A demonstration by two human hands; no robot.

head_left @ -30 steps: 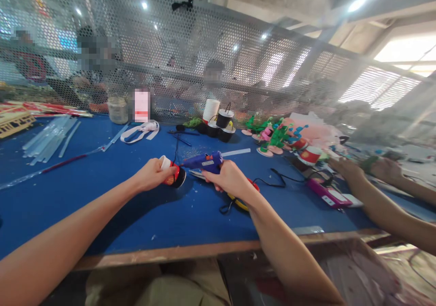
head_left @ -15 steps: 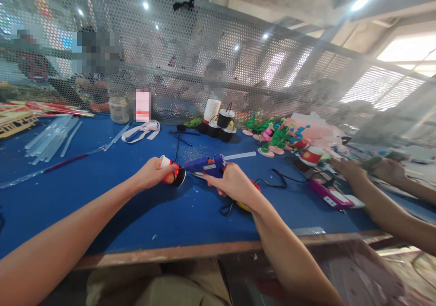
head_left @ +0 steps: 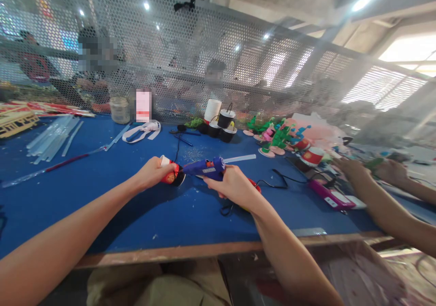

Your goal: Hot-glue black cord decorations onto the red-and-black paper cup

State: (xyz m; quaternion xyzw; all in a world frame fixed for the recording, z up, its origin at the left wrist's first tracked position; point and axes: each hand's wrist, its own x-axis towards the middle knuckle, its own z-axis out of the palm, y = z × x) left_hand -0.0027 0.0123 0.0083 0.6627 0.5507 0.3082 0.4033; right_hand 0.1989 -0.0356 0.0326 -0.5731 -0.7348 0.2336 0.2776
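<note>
My left hand [head_left: 152,173] is closed around a small red and white paper cup [head_left: 169,175] with a black band, tipped on its side just above the blue table. A blue glue gun [head_left: 206,168] is gripped in my right hand [head_left: 231,182], its nozzle pointing left against or very near the cup's black part; which of the two I cannot tell. From the gun's back end sticks a clear glue stick [head_left: 240,158]. Under my right wrist lies a red and yellow tool [head_left: 255,186], partly hidden.
Glue sticks [head_left: 54,135] lie at the left, near a glass jar [head_left: 119,109] and white ribbon [head_left: 141,132]. Black cups [head_left: 226,118] stand before a mesh partition [head_left: 163,51]. Green craft figures [head_left: 279,137], a purple box [head_left: 331,196] and a co-worker's arm [head_left: 381,201] are at the right.
The glue gun has shifted slightly, its nozzle now a little lower on the cup's black part. My left hand and the cup have stayed almost still.
</note>
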